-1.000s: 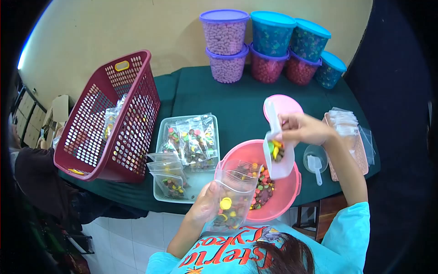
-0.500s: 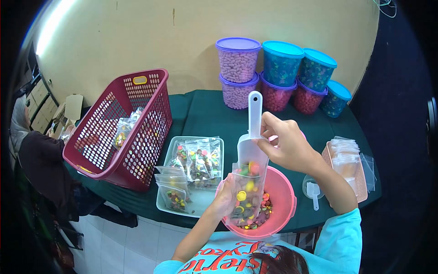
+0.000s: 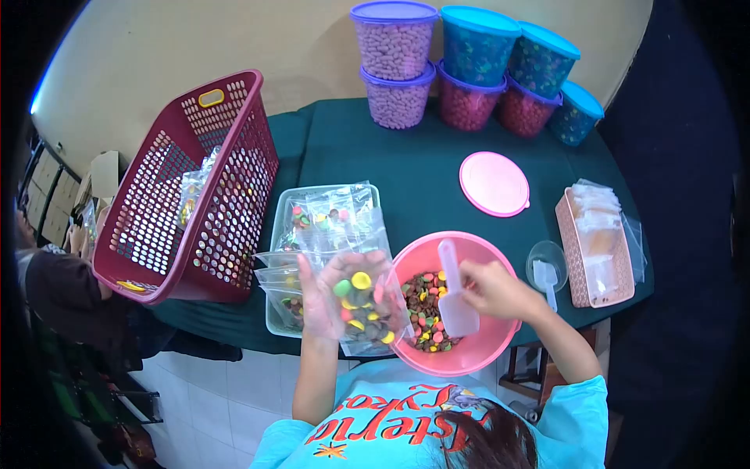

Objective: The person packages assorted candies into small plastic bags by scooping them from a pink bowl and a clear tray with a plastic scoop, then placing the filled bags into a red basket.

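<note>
My left hand (image 3: 319,301) holds a clear plastic bag (image 3: 367,316) partly filled with colourful candy discs, its fingers showing through the film. The bag hangs between the tray and the pink bowl (image 3: 500,336). My right hand (image 3: 496,291) grips a white plastic scoop (image 3: 459,314), tilted with its handle up, over the bowl. The scoop's blade looks bare. Brown, green, yellow and pink candies (image 3: 426,313) lie in the bowl. Left of it, a pale tray (image 3: 280,227) carries several filled bags (image 3: 332,215), partly hidden by my left hand.
A maroon basket (image 3: 234,187) with filled bags stands left. Lidded candy tubs (image 3: 473,94) are stacked at the back, near a pink lid (image 3: 494,184). Right are a small bowl with a white scoop (image 3: 545,273) and a pink basket (image 3: 574,270) of bags. Another person (image 3: 66,289) sits far left.
The scoop has come out of the bag and moved down right over the bowl. My left hand has shifted left and up with the bag. The view has tilted down, showing the pink lid.
</note>
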`<state>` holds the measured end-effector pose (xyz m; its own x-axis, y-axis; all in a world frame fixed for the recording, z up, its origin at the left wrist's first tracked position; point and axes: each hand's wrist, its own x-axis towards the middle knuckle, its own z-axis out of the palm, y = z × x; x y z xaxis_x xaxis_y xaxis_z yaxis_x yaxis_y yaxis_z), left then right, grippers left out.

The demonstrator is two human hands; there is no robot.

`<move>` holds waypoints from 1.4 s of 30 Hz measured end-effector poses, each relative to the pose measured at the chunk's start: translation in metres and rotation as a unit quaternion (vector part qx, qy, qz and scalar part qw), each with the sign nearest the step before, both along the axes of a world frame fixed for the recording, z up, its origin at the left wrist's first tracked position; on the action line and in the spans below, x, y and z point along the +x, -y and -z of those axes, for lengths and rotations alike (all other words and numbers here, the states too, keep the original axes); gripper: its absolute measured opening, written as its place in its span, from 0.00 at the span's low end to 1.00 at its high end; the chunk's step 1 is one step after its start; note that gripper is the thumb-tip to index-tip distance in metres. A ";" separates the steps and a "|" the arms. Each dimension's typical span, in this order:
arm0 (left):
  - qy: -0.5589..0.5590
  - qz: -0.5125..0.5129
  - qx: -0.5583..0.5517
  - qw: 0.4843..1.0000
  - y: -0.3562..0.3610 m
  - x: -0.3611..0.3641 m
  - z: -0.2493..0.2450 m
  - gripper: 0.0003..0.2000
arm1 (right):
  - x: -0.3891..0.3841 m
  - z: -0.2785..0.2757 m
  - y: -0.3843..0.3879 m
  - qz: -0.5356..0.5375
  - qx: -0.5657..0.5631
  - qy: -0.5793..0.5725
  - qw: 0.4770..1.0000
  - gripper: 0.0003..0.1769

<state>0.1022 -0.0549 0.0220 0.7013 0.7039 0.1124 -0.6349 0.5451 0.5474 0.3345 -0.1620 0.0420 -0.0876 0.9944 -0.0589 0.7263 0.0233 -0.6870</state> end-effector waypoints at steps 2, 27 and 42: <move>0.005 0.014 -0.011 1.000 -0.004 -0.007 0.003 0.39 | -0.012 0.014 0.005 -0.009 -0.085 0.036 0.996 0.13; -0.227 -0.134 0.201 0.944 0.044 0.014 -0.018 0.04 | -0.067 -0.010 0.034 0.159 0.112 -0.456 0.868 0.08; -0.190 -0.236 0.206 0.930 0.094 0.021 -0.022 0.03 | -0.062 0.001 0.049 0.127 0.143 -0.451 0.872 0.02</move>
